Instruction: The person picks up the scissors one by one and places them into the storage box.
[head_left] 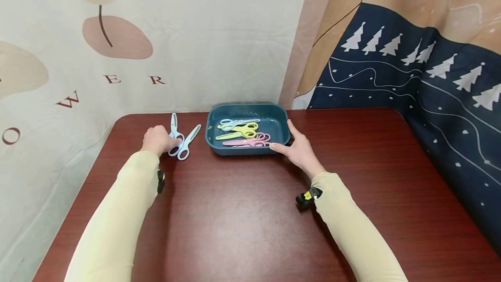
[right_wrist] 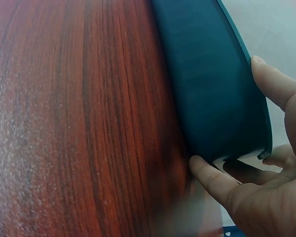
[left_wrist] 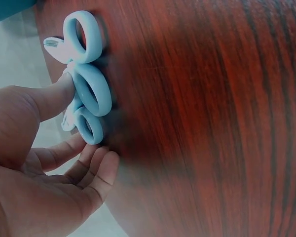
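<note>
Left hand (head_left: pixel 156 139) pinches scissors (head_left: pixel 174 128); second pair (head_left: pixel 190 138), crowded just right of it, may snag. Right hand (head_left: pixel 300 150) grips tray (head_left: pixel 246 151).

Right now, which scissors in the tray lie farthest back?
The light blue pair; the yellow-green scissors and pink scissors lie in front of it.
</note>
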The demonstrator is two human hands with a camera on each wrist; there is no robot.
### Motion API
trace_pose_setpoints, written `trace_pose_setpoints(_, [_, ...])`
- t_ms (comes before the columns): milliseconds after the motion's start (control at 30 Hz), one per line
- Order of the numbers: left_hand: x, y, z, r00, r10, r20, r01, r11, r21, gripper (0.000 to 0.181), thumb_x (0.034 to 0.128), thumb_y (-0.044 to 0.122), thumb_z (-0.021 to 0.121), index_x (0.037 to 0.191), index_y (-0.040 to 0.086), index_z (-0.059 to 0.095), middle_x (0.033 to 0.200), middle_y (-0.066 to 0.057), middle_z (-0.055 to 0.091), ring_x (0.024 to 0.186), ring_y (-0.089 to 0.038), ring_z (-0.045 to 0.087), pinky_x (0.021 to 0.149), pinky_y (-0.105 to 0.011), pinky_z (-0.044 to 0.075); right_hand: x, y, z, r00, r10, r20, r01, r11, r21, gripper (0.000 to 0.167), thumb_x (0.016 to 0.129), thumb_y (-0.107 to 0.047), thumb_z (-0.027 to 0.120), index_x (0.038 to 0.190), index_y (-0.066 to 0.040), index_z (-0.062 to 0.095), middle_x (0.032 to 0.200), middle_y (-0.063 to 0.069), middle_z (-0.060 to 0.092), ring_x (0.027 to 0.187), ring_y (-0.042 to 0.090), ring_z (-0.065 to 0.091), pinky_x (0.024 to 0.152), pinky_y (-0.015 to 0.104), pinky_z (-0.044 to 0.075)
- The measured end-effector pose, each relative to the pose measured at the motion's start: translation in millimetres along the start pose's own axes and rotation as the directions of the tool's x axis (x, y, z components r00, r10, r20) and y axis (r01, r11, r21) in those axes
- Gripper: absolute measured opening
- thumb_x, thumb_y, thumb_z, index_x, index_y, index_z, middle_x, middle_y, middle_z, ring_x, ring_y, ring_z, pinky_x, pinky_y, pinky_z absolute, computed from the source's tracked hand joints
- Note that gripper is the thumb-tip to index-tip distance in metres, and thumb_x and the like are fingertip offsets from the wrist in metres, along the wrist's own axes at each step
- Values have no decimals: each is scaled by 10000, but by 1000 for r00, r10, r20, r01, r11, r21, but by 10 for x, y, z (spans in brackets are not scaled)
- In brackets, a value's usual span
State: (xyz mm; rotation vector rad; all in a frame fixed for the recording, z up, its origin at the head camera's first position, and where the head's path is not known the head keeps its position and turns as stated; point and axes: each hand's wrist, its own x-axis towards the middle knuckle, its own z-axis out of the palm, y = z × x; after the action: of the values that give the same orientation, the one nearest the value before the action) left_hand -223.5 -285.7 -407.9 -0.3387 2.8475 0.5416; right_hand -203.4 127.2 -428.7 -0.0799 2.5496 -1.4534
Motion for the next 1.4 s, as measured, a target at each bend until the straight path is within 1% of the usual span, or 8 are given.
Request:
trace_pose_setpoints(233, [-10, 7, -8, 1000, -11, 1, 11, 1000, -22, 458, 956, 312, 706, 931, -127, 579, 1042, -333, 482, 1021, -464, 456, 888, -589, 467, -6, -8, -1, 1000, 0, 0, 0, 1000, 8, 1055, 896, -402, 815, 1674, -161, 145, 1713, 95, 225, 1507, 310, 320, 1215, 522, 329])
trace_pose_setpoints(400, [-4, 4, -4, 1000, -20, -15, 20, 999, -42, 472, 935, 308, 740, 978, -127, 561, 982, -303, 503, 973, -445, 482, 831, -556, 479, -7, -5, -2, 1000, 1, -2, -1, 1000, 6, 1053, 896, -402, 814, 1674, -162, 147, 1714, 92, 224, 1514, 311, 314, 1217, 523, 326])
trace_pose_setpoints(533, [11, -24, 4, 999, -7, -42, 4, 998, -62, 494, 912, 294, 772, 1020, -124, 534, 922, -272, 538, 913, -421, 516, 777, -522, 487, -6, -5, -2, 1000, -3, -5, 3, 1000, 2, 1051, 897, -400, 814, 1673, -160, 148, 1712, 96, 228, 1510, 311, 321, 1215, 521, 328])
trace_pose_setpoints(667, [15, -45, 13, 998, 7, -69, -13, 995, -95, 506, 892, 267, 799, 1052, -110, 503, 920, -256, 561, 879, -404, 543, 753, -498, 489, -5, -4, 1, 1000, -3, -4, 3, 1000, 6, 1049, 898, -397, 814, 1673, -160, 149, 1711, 99, 232, 1503, 310, 330, 1211, 517, 336])
trace_pose_setpoints(1033, [44, -103, 46, 990, 12, -143, -37, 984, -172, 478, 886, 246, 799, 1058, -67, 482, 937, -237, 575, 984, -442, 553, 852, -540, 493, -9, 2, 2, 1000, -10, -6, 10, 1000, -3, 1044, 901, -395, 811, 1673, -156, 149, 1710, 102, 234, 1514, 314, 317, 1213, 521, 332])
trace_pose_setpoints(1200, [35, -103, 41, 987, 19, -158, -50, 979, -200, 450, 909, 234, 776, 1080, -59, 480, 943, -217, 578, 1009, -440, 543, 878, -546, 483, -12, 2, 4, 1000, -11, -7, 11, 1000, 0, 1043, 901, -394, 811, 1673, -155, 152, 1709, 104, 236, 1509, 315, 323, 1212, 522, 333])
trace_pose_setpoints(1300, [31, -106, 38, 986, 27, -163, -62, 975, -215, 424, 925, 207, 758, 1101, -63, 484, 935, -206, 603, 964, -410, 589, 844, -513, 504, -13, 4, 3, 1000, -10, -7, 10, 1000, 2, 1042, 902, -393, 810, 1673, -155, 151, 1709, 103, 235, 1509, 313, 323, 1214, 522, 330])
trace_pose_setpoints(1400, [20, -106, 33, 985, 36, -171, -75, 971, -225, 394, 932, 170, 747, 1116, -70, 494, 909, -201, 648, 828, -317, 686, 759, -425, 537, -12, 4, 4, 1000, -12, -6, 12, 1000, 6, 1043, 902, -392, 810, 1673, -154, 150, 1710, 101, 234, 1508, 311, 324, 1215, 520, 329])
